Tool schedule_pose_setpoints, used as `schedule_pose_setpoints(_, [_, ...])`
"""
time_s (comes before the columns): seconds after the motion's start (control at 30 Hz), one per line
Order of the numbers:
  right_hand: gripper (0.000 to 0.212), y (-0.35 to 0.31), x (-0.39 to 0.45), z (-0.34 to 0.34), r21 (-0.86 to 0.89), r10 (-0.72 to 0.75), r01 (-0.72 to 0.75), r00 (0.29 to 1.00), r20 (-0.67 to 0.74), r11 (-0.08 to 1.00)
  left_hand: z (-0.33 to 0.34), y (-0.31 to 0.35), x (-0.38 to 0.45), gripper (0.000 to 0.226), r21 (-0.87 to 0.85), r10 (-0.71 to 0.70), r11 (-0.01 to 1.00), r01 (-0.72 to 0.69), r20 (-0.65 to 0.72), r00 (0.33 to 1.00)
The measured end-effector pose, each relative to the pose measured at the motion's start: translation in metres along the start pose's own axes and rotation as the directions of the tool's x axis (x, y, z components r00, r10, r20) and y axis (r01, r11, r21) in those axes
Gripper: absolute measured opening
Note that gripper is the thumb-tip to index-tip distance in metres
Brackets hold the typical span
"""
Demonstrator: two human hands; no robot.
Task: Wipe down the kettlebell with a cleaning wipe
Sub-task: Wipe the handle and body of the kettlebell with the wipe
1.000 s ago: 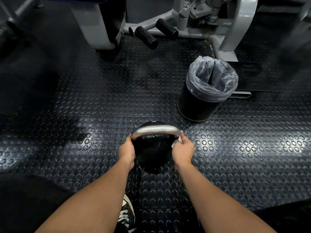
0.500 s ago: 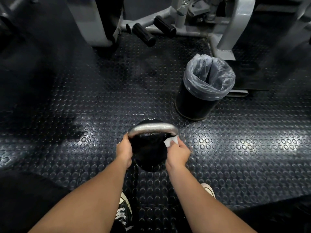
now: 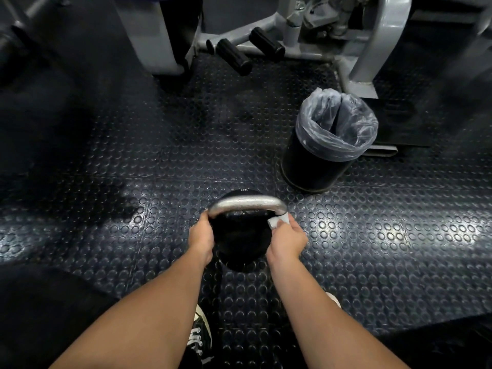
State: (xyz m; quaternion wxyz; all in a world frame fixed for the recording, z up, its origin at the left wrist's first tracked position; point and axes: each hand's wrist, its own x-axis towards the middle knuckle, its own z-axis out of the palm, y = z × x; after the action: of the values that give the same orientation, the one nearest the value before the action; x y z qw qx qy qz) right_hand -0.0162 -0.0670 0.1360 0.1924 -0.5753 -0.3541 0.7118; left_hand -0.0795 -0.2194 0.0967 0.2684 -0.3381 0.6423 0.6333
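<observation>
Studded black rubber floor (image 3: 372,235) carries a black kettlebell (image 3: 241,243) with a silver handle (image 3: 246,203), whose left end the left hand (image 3: 201,235) grips while the right hand (image 3: 286,239) pinches a white wipe (image 3: 278,221) against its right end.

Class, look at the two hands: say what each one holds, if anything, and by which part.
The left hand grips the kettlebell at the left end of its silver handle. The right hand pinches a white wipe by its near edge, against the handle's right end.
</observation>
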Motion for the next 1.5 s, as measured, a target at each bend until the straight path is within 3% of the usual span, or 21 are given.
schedule_pose_setpoints(0.2, [0.043,0.011,-0.005,-0.007,-0.134,-0.029,0.035,0.999,0.046,0.99,0.003,0.001,-0.001,0.041,-0.022,-0.006,1.0,0.006,0.0,1.0])
schedule_pose_setpoints(0.4, [0.047,-0.005,-0.001,0.005,-0.116,-0.058,0.055,0.998,-0.027,0.992,0.002,-0.002,0.004,0.041,-0.019,0.008,1.0,-0.009,-0.005,1.0])
schedule_pose_setpoints(0.9, [0.046,0.004,-0.021,0.004,-0.166,-0.032,0.029,0.999,-0.017,0.986,0.006,-0.003,0.004,0.039,-0.066,0.035,0.997,-0.036,-0.017,0.999])
schedule_pose_setpoints(1.07, [0.049,-0.014,-0.011,0.01,-0.112,-0.015,0.009,0.999,-0.051,0.994,0.003,-0.004,0.005,0.039,-0.034,0.039,0.999,-0.039,-0.008,0.999])
schedule_pose_setpoints(1.37, [0.048,-0.019,-0.015,0.008,-0.212,-0.02,0.014,0.999,-0.029,0.977,0.003,-0.001,0.001,0.041,-0.007,0.015,1.0,-0.015,0.002,1.0])
schedule_pose_setpoints(1.5, [0.045,-0.023,-0.015,0.006,-0.283,-0.107,0.094,0.994,-0.03,0.955,0.002,-0.001,0.001,0.041,0.002,0.027,1.0,-0.027,-0.003,1.0])
